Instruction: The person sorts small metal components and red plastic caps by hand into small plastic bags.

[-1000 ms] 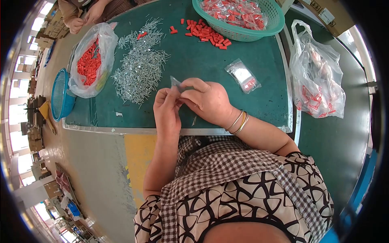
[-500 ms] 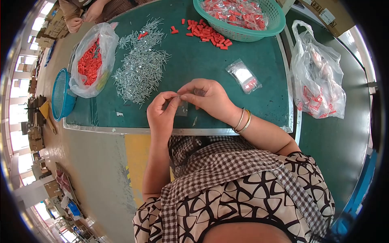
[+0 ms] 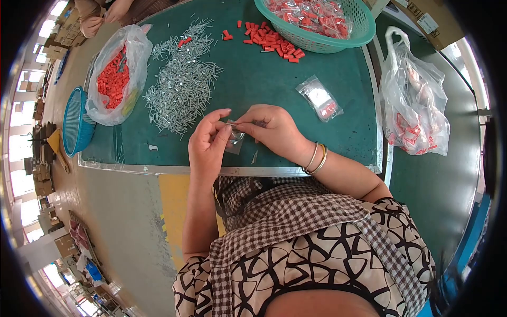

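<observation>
A small clear plastic bag (image 3: pixel 235 142) hangs between my two hands near the front edge of the table. My right hand (image 3: pixel 273 127) is closed, its thumb and index finger pinching the bag's top edge. The thumb of my left hand (image 3: pixel 206 142) presses at the bag's other upper side, while its index finger is raised off it. Whether anything is inside the bag is hard to see. Left of my hands lies a big pile of metal screws or nails (image 3: pixel 179 95). Beyond them are loose red plastic plugs (image 3: pixel 272 39).
Left on the table sits a plastic sack of red pieces (image 3: pixel 138 55), beside a blue basket (image 3: pixel 74 124). A green basket (image 3: pixel 317 41) of filled bags stands at the back. Right are small filled packets (image 3: pixel 319 98) and a white carrier bag (image 3: pixel 414 100). Another person's hands (image 3: pixel 103 18) show top left.
My left hand has drawn slightly left and its index finger has lifted away from the thumb. More of the small bag shows between my hands. The view has shifted slightly.
</observation>
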`<state>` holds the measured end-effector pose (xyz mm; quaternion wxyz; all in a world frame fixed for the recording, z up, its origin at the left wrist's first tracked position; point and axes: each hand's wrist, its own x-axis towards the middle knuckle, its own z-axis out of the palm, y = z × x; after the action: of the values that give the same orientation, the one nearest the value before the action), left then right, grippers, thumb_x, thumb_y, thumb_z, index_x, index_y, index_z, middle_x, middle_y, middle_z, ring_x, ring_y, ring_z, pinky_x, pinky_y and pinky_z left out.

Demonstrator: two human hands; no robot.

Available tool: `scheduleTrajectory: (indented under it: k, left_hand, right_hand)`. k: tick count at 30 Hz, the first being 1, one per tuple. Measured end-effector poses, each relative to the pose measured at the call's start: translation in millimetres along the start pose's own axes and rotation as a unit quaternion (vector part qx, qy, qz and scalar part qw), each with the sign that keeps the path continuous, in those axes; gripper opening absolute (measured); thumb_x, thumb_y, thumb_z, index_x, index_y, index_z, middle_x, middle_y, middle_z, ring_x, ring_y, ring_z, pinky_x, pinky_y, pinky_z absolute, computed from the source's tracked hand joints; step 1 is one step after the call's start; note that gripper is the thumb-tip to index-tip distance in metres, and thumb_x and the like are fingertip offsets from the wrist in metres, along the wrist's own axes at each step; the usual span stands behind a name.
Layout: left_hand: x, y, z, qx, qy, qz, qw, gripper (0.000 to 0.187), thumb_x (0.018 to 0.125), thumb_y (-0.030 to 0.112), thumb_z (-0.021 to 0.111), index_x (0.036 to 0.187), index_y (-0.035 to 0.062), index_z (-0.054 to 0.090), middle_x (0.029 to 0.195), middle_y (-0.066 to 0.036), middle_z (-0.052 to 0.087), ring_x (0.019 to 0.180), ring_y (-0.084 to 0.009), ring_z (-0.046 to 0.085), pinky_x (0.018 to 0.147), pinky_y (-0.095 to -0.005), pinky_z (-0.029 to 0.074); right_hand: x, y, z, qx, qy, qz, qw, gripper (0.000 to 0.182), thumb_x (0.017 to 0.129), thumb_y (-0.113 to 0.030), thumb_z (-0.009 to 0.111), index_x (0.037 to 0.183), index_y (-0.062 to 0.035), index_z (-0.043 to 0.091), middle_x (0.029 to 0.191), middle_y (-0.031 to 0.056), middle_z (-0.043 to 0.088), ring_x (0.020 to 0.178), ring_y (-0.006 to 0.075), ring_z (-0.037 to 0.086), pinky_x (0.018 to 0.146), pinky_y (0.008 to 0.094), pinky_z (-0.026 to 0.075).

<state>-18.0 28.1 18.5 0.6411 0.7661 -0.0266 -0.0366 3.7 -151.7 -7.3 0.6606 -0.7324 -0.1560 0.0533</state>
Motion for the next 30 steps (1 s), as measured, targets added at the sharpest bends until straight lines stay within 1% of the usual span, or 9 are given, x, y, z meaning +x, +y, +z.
scheduleTrajectory:
  k: [4,7,10,13,16,19,22,25,30]
  left_hand:
    - [-0.3,-0.4,2.5,0.004,-0.007,-0.003,1.000,0.035,0.094,-0.001,0.057,0.129,0.0024,0.055,0.081,0.001,0.060,0.073,-0.0053,0.057,0.064,-0.0196,0.047]
    - [-0.6,-1.2,4.4,0.019,-0.007,0.033,0.999,0.038,0.094,-0.002,0.057,0.132,0.0026,0.053,0.081,0.000,0.061,0.072,-0.0057,0.056,0.063,-0.0201,0.047]
    - [0.4,-7.5,3.6,0.049,-0.004,0.060,0.997,0.042,0.093,-0.003,0.057,0.134,0.0028,0.050,0.081,0.000,0.061,0.071,-0.0059,0.056,0.062,-0.0203,0.047]
    - [-0.6,-3.1,6.7,0.070,-0.005,0.056,0.996,0.045,0.093,-0.005,0.057,0.136,0.0028,0.049,0.081,0.000,0.061,0.071,-0.0057,0.056,0.063,-0.0201,0.047]
    - [0.4,-4.9,8.5,0.052,0.016,0.064,0.996,0.046,0.088,-0.006,0.060,0.132,0.0063,0.055,0.076,0.000,0.061,0.068,-0.0065,0.054,0.065,-0.0216,0.046]
    - [3.7,-10.0,3.8,0.047,0.025,0.079,0.995,0.047,0.088,-0.006,0.061,0.133,0.0066,0.054,0.076,-0.001,0.061,0.069,-0.0066,0.054,0.068,-0.0221,0.047]
    - [5.2,-9.6,-3.7,0.065,0.013,0.071,0.995,0.046,0.088,-0.006,0.061,0.132,0.0063,0.054,0.076,-0.001,0.062,0.070,-0.0069,0.054,0.069,-0.0223,0.047]
    - [4.5,-0.9,-5.8,0.096,-0.001,0.077,0.992,0.046,0.087,-0.006,0.061,0.132,0.0057,0.055,0.076,-0.001,0.062,0.070,-0.0072,0.054,0.069,-0.0225,0.047]
    - [6.0,1.6,-9.4,0.144,-0.021,0.102,0.984,0.045,0.087,-0.006,0.061,0.130,0.0048,0.055,0.077,-0.003,0.062,0.071,-0.0085,0.055,0.069,-0.0239,0.047]
  right_hand:
    - [-1.7,-5.3,0.0,0.010,0.006,0.031,0.999,0.009,0.083,-0.007,0.073,0.084,0.0007,0.068,0.077,0.0075,0.061,0.066,0.0145,0.056,0.059,0.0289,0.045]
    - [-2.5,-4.4,1.6,0.004,0.015,0.007,1.000,0.013,0.086,-0.008,0.071,0.079,0.0007,0.065,0.072,0.0043,0.057,0.061,0.0107,0.060,0.056,0.0268,0.046]
    - [-3.5,-2.9,3.3,-0.015,0.026,0.008,1.000,0.014,0.086,-0.009,0.072,0.078,0.0001,0.063,0.069,0.0038,0.056,0.060,0.0105,0.060,0.055,0.0264,0.045]
    - [-5.2,-8.7,2.4,-0.049,0.045,-0.011,0.998,0.016,0.086,-0.010,0.072,0.077,-0.0004,0.063,0.071,0.0039,0.058,0.058,0.0096,0.058,0.054,0.0258,0.045]
    - [-3.5,-4.9,2.7,-0.008,0.026,0.040,0.999,0.017,0.089,-0.013,0.070,0.080,0.0000,0.065,0.074,0.0036,0.061,0.056,0.0090,0.055,0.053,0.0244,0.044]
    - [-1.8,-3.4,1.3,0.140,-0.002,0.099,0.985,0.020,0.090,-0.018,0.069,0.088,0.0018,0.068,0.078,0.0043,0.063,0.061,0.0090,0.054,0.052,0.0244,0.046]
    - [1.1,-5.7,-6.3,0.163,-0.037,0.136,0.976,0.021,0.092,-0.019,0.066,0.095,0.0010,0.070,0.080,0.0026,0.065,0.062,0.0070,0.055,0.052,0.0225,0.048]
    - [2.7,-12.1,-6.8,0.142,-0.057,0.172,0.973,0.016,0.094,-0.014,0.064,0.095,0.0004,0.070,0.082,0.0017,0.064,0.058,0.0066,0.054,0.052,0.0216,0.045]
    - [1.9,-9.6,-5.8,0.122,-0.061,0.152,0.979,0.011,0.090,-0.010,0.068,0.093,-0.0001,0.071,0.082,0.0011,0.065,0.063,0.0052,0.055,0.053,0.0204,0.046]
